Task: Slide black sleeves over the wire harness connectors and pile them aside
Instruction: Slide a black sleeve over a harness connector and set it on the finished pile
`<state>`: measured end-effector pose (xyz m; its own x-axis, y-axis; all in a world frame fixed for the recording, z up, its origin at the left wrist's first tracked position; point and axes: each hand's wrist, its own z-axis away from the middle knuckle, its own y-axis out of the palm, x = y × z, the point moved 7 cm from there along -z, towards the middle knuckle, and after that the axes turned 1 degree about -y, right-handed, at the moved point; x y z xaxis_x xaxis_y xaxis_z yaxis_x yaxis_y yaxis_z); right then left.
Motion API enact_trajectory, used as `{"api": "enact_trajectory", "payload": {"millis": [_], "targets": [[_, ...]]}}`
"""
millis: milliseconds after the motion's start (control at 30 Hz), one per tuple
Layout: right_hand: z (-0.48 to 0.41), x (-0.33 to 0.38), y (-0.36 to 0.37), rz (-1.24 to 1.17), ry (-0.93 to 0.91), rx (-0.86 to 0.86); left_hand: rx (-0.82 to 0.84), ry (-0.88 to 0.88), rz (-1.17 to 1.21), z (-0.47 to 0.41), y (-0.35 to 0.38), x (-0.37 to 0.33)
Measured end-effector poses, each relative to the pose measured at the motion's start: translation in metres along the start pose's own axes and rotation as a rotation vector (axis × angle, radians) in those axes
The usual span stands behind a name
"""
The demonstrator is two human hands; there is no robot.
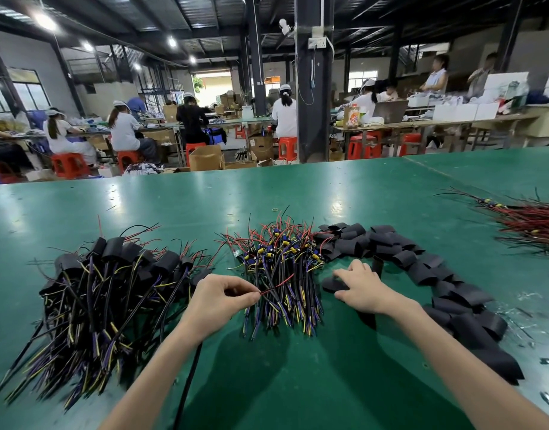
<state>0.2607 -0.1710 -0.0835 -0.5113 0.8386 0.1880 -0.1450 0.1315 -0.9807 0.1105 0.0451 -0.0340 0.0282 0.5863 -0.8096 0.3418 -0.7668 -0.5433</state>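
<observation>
A heap of bare wire harnesses [282,268] with blue and yellow connectors lies mid-table. My left hand [218,297] pinches the end of a red wire [276,285] at that heap's near left side. My right hand [364,290] rests to the heap's right, its fingers curled onto a flat black sleeve [333,285] on the table. More black sleeves [422,268] curve in a long band from behind the heap round to the near right. At the left lies a pile of sleeved harnesses [111,287].
The green table [267,383] stretches wide. Another bundle of red wires [527,221] lies at the far right. A small rubber band [275,209] sits beyond the heap. Wire scraps litter the right edge. People work at benches in the background.
</observation>
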Motion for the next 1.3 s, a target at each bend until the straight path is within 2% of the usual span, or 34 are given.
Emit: {"api": "enact_trajectory", "payload": {"millis": [567,867,1300], "targets": [[0.009,0.014,-0.006,-0.034,-0.073,-0.158,0.006,0.023,0.025,0.001,0.002,-0.003],[0.023,0.028,-0.030,-0.358,-0.283,-0.393,0.035,-0.022,0.232,0.004,0.001,-0.008],[0.035,0.051,-0.042,-0.434,-0.406,-0.398,0.017,-0.038,0.231,0.003,0.000,-0.004]]}}
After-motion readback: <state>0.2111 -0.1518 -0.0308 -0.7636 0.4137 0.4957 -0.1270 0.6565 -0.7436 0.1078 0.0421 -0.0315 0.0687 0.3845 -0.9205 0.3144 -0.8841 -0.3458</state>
